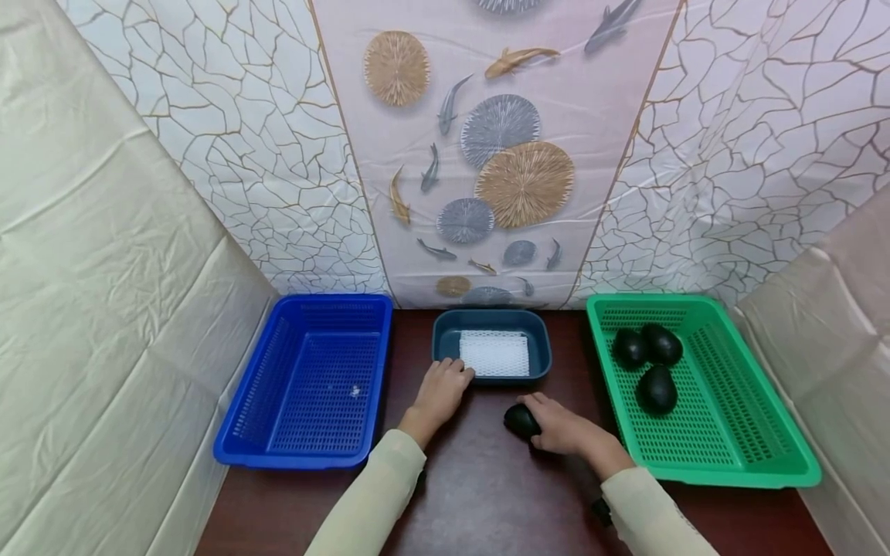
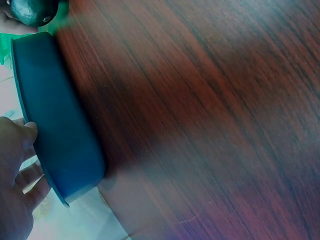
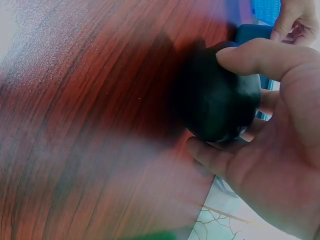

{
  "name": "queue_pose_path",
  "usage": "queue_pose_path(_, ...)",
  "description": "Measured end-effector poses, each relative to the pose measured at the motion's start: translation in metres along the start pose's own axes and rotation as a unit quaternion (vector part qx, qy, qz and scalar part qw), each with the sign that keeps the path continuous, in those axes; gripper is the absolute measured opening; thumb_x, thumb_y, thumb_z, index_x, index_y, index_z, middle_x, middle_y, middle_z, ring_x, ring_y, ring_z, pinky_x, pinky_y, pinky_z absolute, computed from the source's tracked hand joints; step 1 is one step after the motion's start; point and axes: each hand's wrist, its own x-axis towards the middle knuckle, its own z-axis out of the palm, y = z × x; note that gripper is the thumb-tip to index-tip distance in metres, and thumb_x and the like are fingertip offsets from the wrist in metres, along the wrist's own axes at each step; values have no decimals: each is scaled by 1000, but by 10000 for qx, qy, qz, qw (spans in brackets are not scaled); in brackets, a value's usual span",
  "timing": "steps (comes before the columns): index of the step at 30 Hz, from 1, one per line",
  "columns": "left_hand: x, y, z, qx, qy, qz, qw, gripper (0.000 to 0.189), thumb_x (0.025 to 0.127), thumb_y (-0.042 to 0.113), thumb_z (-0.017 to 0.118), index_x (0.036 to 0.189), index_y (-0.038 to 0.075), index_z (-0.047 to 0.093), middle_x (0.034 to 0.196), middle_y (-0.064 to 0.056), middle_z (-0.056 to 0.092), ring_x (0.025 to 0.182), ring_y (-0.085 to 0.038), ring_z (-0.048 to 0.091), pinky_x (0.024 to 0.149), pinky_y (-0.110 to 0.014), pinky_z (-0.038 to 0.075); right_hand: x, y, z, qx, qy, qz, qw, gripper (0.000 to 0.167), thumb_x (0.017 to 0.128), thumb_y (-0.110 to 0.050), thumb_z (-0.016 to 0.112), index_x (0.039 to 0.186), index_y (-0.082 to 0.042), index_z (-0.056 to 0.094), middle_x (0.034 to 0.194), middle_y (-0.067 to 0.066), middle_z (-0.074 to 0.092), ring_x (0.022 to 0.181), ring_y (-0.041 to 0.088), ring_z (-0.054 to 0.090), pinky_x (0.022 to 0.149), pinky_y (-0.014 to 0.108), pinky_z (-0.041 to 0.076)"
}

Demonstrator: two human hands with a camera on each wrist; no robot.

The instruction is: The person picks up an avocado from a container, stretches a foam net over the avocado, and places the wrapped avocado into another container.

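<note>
My left hand (image 1: 442, 390) grips the near left rim of a dark teal plastic tray (image 1: 436, 347), thumb on the outer wall in the left wrist view. A white foam net (image 1: 494, 354) lies flat inside the tray. My right hand (image 1: 559, 425) holds a dark, glossy avocado (image 1: 521, 421) just in front of the tray's right side. Thumb and fingers curl round the avocado (image 3: 217, 102) in the right wrist view, close over the table. Several centimetres to the right, three more dark avocados (image 1: 657, 390) sit in a green basket (image 1: 772, 401).
On the left stands a blue plastic basket (image 1: 299, 462) with a small whitish bit (image 1: 355, 391) on its floor. All of these rest on a dark red-brown wooden table (image 1: 480, 494). Patterned cloth (image 1: 487, 262) rises behind, and pale cloth walls (image 1: 118, 309) close off both sides.
</note>
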Motion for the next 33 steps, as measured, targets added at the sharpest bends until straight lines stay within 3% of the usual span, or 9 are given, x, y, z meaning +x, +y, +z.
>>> queue_pose_path(16,-1,1,0,-145,157,-44,9998,14,96,8,70,103,19,75,93,0,66,80,-18,58,66,-30,46,2,-1,3,151,-96,272,9995,75,91,-23,78,155,-7,41,156,21,41,141,39,43,109,58,43)
queue_pose_path(33,-1,1,2,-267,61,-97,9996,14,96,8,69,104,19,75,94,-1,67,82,-19,60,69,-31,47,-2,-3,-3,10,21,234,9997,74,92,-22,78,155,-8,41,154,21,43,141,41,43,110,58,42)
